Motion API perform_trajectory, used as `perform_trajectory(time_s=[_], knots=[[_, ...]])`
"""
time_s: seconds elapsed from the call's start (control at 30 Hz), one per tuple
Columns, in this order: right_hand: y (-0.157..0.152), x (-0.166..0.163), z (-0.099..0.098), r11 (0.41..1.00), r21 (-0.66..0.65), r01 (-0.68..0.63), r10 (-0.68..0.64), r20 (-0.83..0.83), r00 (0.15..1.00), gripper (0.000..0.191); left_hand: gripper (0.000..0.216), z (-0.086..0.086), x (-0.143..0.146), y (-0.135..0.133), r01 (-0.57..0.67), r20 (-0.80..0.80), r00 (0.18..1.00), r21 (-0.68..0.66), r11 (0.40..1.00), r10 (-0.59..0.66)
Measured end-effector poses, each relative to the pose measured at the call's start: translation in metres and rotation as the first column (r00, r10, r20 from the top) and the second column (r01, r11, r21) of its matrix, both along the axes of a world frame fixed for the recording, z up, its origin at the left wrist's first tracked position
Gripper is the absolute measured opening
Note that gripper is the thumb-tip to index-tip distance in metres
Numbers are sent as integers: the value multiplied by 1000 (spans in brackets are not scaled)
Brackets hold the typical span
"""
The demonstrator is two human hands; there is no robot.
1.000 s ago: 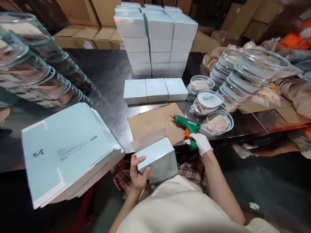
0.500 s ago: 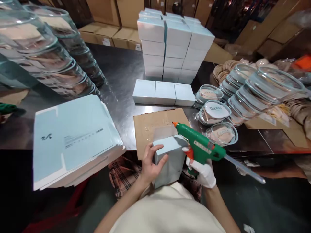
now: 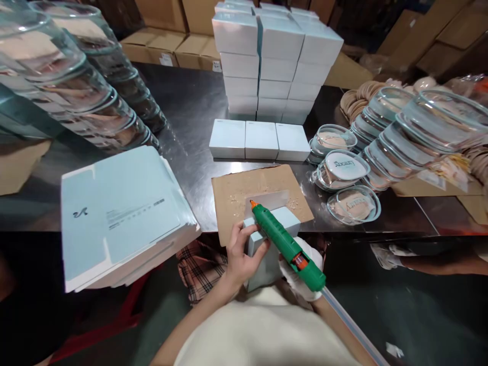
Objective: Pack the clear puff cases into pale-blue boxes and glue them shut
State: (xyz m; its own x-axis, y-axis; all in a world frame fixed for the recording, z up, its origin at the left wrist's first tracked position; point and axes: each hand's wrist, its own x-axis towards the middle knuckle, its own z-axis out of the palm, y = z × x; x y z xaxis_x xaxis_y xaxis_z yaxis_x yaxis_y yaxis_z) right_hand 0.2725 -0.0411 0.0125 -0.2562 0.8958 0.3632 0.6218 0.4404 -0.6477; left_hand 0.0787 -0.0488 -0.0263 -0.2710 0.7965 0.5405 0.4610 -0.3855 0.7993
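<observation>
two hands [image 3: 242, 258], one glue gun [image 3: 284, 244]

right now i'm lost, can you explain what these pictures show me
No machine: these are a person's own two hands. Every picture comes from one camera worn on the head, looking forward and down. The bare left hand holds a pale blue box with an open flap. The white-gloved right hand holds a green glue gun, its orange tip close to that flap. On the dark table are a cardboard sheet, three boxes in a row, a taller stack of boxes and clear containers.
</observation>
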Motion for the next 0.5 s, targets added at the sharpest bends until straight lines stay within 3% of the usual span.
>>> perform_trajectory(time_s=[0.13,0.2,0.37,0.5], knots=[[8,-9,6,981,166,-101,107,-27,994,16,25,1,-1,0,-20,-29,999,16,1000,21],[11,-8,2,983,158,-88,93,-23,995,15,26,1,-3,-1,-18,-37,999,23,1000,19],[15,14,-18,996,7,87,-84,-187,979,19,28,-2,-10,-7,-44,-23,999,-1,999,44],[24,34,-26,920,-271,284,-360,-294,886,30,28,-5,-20,-13,-60,11,998,-20,998,60]])
